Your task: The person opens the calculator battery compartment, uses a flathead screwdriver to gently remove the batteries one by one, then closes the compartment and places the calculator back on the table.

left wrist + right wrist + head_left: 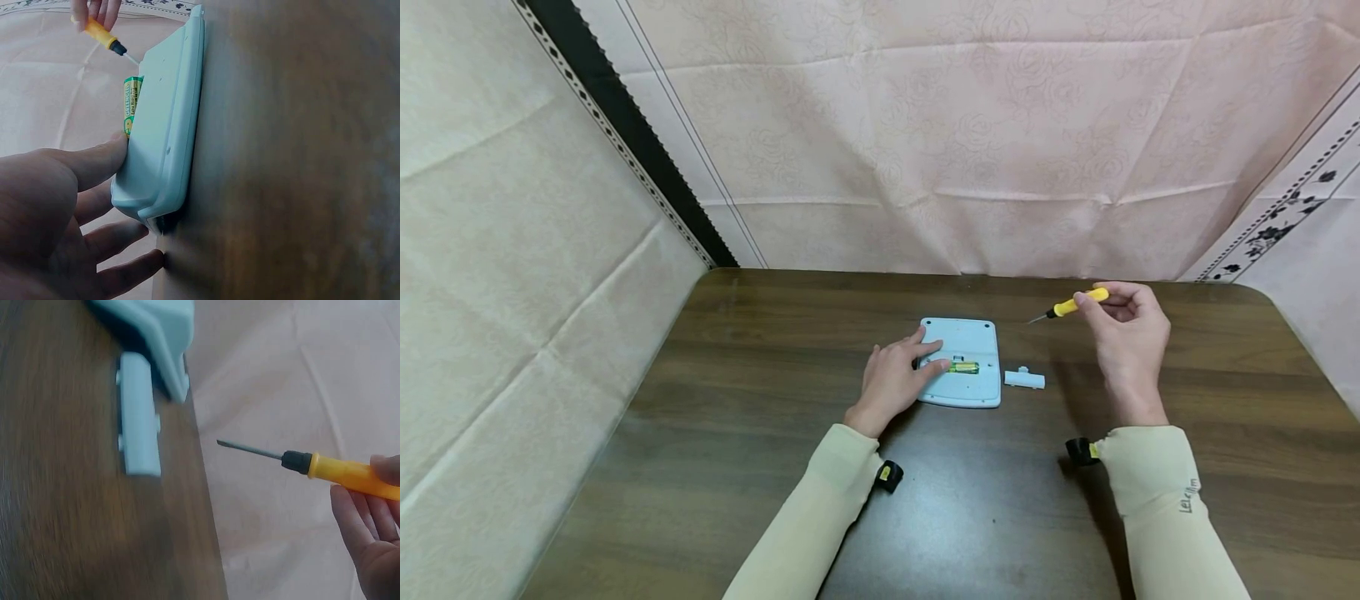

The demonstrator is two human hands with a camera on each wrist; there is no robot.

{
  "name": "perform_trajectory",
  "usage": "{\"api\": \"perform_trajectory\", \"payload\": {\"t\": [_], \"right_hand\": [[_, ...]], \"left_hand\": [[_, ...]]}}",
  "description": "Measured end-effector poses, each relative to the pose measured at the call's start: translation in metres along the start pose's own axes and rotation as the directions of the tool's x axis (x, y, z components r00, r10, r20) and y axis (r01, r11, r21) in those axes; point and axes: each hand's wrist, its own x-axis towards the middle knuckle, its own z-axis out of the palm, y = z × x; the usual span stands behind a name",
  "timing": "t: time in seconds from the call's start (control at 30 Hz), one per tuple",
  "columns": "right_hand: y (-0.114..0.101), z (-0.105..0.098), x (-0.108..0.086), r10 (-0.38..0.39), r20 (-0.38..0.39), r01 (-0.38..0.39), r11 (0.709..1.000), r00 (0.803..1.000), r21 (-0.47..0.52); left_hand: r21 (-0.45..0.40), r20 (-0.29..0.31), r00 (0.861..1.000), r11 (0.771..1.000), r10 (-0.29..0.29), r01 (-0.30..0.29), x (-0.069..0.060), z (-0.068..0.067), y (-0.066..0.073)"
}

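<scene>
Pinching a yellow screwdriver (1069,307) in our right hand (1129,337), we hold it at two o'clock from the pale-blue device (961,388). Our left hand (893,373), fingers spread, touches the device at its nine o'clock edge, thumb by the green battery (967,367). A matching cover (1024,379) lies just beside the device, at three o'clock, on the table (760,392).

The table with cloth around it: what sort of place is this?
Probably an improvised tabletop workspace: a wood-grain table, rose-patterned cloth along its far edge, and a yellow-handled screwdriver in the right hand.
</scene>
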Motion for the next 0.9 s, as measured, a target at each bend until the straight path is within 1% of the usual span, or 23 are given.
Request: {"api": "perform_trajectory", "payload": {"t": [0.1, 0.23, 0.47, 0.6, 0.67, 0.73, 0.83, 0.9], "right_hand": [[0.003, -0.004, 0.002, -0.038, -0.015, 0.036, 0.99, 0.999, -0.135], [0.005, -0.008, 0.002, -0.05, -0.021, 0.044, 0.97, 0.999, -0.241], [0.008, -0.012, 0.002, -0.015, -0.001, 0.013, 0.931, 1.0, -0.365], [0.009, -0.014, 0.003, 0.011, 0.008, -0.006, 0.9, 1.0, -0.435], [0.009, -0.015, 0.003, 0.015, 0.024, -0.002, 0.878, 1.0, -0.478], [0.008, -0.017, 0.003, 0.016, 0.049, 0.012, 0.85, 0.999, -0.526], [0.006, -0.018, 0.002, -0.012, 0.102, 0.071, 0.798, 0.995, -0.598], [0.004, -0.018, 0.001, -0.048, 0.141, 0.128, 0.758, 0.989, -0.64]], "left_hand": [[-0.002, 0.0, 1.0, 1.0, 0.002, -0.002, 0.0, -0.001, 0.001], [-0.006, -0.001, 1.0, 1.0, 0.002, -0.002, -0.001, -0.001, 0.001], [-0.011, 0.004, 1.0, 1.0, -0.003, 0.003, -0.001, -0.002, 0.001], [-0.014, 0.005, 1.0, 1.0, -0.003, 0.003, -0.001, -0.002, 0.002], [-0.015, 0.004, 1.0, 1.0, -0.001, 0.001, -0.001, -0.002, 0.001], [-0.016, 0.003, 1.0, 1.0, 0.0, 0.0, -0.001, -0.001, 0.001], [-0.02, 0.001, 1.0, 1.0, 0.006, -0.006, -0.001, -0.001, 0.0], [-0.021, 0.001, 1.0, 1.0, 0.007, -0.007, -0.001, -0.001, -0.001]]}}
